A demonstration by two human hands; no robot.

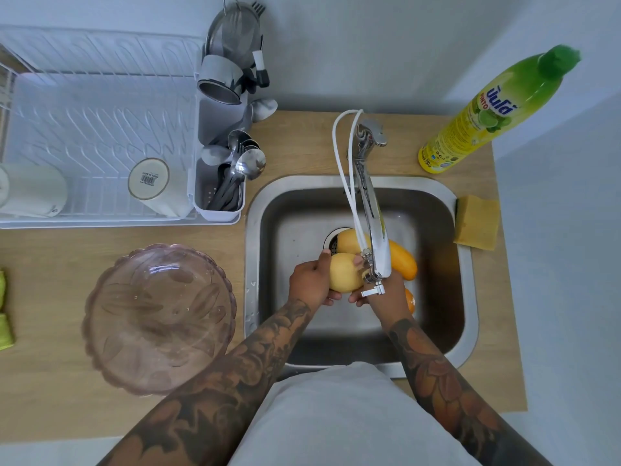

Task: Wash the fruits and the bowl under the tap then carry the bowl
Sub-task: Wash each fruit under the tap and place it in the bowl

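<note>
A white dish rack (97,129) stands at the back left of the wooden counter (295,146), with an upturned cup (149,183) in it. Its side holder (218,196) carries spoons (247,163) and a metal strainer (235,31). A green and yellow bottle of dish soap (487,112) stands at the back right, near a yellow sponge (477,223). A green cloth (5,314) lies at the left edge.

Home kitchen. Metal sink (465,264) w/ tap (371,203) set in a wood counter (295,146). White dish rack (97,129) w/ cups, spoons (242,163) in a holder, dish soap bottle (487,112), yellow sponge (476,223).
</note>
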